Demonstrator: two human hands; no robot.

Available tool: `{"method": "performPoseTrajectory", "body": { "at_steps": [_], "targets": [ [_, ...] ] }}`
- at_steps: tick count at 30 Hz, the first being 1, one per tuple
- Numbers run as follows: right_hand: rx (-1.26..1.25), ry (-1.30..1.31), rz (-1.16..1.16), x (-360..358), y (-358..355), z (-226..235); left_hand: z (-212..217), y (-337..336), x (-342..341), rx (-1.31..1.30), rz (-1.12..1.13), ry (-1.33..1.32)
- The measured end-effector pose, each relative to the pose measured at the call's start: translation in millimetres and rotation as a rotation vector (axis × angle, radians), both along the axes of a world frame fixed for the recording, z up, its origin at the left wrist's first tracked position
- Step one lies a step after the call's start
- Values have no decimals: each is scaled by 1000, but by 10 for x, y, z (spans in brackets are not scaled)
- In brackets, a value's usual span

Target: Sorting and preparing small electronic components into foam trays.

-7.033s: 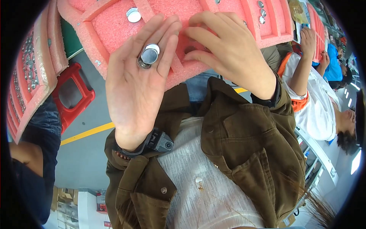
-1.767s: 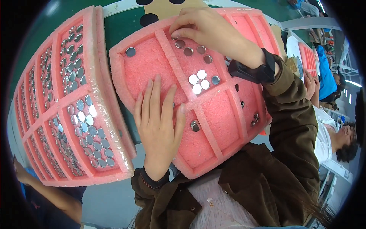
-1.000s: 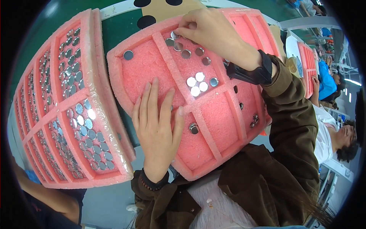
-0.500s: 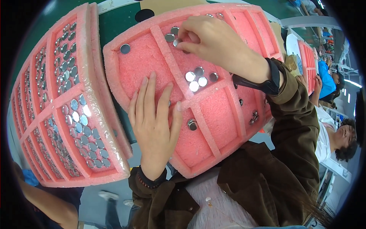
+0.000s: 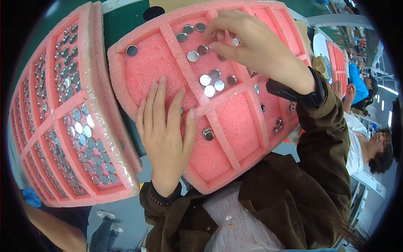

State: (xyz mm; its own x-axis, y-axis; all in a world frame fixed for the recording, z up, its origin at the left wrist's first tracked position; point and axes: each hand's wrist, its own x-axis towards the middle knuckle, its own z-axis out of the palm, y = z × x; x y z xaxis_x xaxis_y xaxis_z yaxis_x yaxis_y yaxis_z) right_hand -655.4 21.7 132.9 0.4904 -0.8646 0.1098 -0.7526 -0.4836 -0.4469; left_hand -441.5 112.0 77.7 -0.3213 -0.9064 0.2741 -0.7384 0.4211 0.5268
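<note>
Lying just beside the curled right fingers (image 5: 224,49), silver discs (image 5: 202,50); grip unclear; left fingers (image 5: 159,101) spread

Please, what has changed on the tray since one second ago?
The right hand moved rightward over the pink foam tray; it let go of the silver disc at its compartment's upper left. The left hand and the stacked discs stayed in place.

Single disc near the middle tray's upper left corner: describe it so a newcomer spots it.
Find the pink foam tray in the middle, right of the fuller tray. In its upper left compartment, look beyond the left hand to the top left corner. The round metal disc there sits alone, unlike the clustered discs one compartment rightward.
</note>
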Motion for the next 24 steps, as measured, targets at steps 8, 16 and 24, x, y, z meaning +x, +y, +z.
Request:
{"method": "performPoseTrajectory", "body": {
  "at_steps": [8, 16, 24],
  "targets": [
    [-84, 161, 74, -36, 5, -60, -24, -1, -28, -5, 5, 7],
    [80, -23, 87, 64, 55, -84, -17, -9, -37, -8, 1, 3],
    [207, 25, 164, 39, 96, -15, -14, -6, -40, -15, 3, 21]
  ]
}}
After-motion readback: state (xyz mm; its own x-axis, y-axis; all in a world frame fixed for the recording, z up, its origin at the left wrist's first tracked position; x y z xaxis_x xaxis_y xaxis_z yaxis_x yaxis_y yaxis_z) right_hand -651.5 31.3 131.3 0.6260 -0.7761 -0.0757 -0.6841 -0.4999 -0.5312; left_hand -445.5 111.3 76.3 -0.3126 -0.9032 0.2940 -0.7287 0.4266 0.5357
